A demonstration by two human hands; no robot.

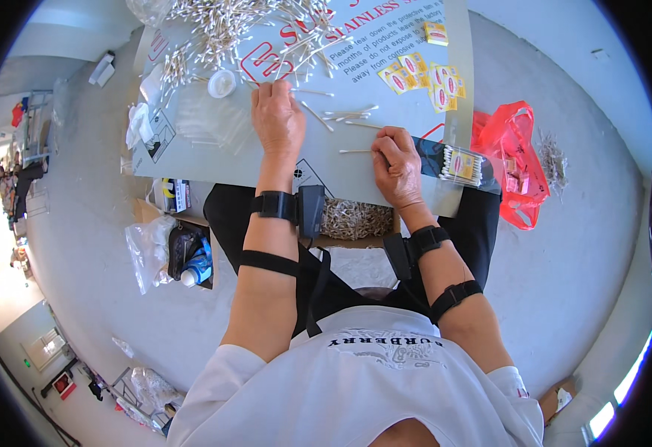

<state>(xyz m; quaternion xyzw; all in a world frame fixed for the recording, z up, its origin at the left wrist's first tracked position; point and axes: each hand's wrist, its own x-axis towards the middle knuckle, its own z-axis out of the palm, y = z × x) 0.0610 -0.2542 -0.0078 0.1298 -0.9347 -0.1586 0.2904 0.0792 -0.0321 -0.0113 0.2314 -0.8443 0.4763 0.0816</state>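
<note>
My left hand (pixel 276 123) rests on the sheet-covered table, its fingers curled down among loose cotton swabs; what they pinch is hidden. Just right of it lie a few separate swabs (pixel 317 117) and a small cluster (pixel 350 115). My right hand (pixel 398 165) is closed near the table's front edge, and a cotton swab (pixel 354 152) sticks out leftward from its fingers. Right beside that hand lies a clear plastic bag (pixel 492 177) holding a row of swabs (pixel 479 171) and a yellow-and-red label card (pixel 461 164). A round white lid or tub (pixel 222 83) stands left of my left hand.
A big heap of cotton swabs (pixel 210 30) covers the table's far left. Yellow label cards (pixel 445 86) lie far right, flat clear bags (pixel 214 119) at left. A red plastic bag (pixel 516 141) hangs beside the right edge. Below are a box of swabs (pixel 356 220) and a carton (pixel 205 261).
</note>
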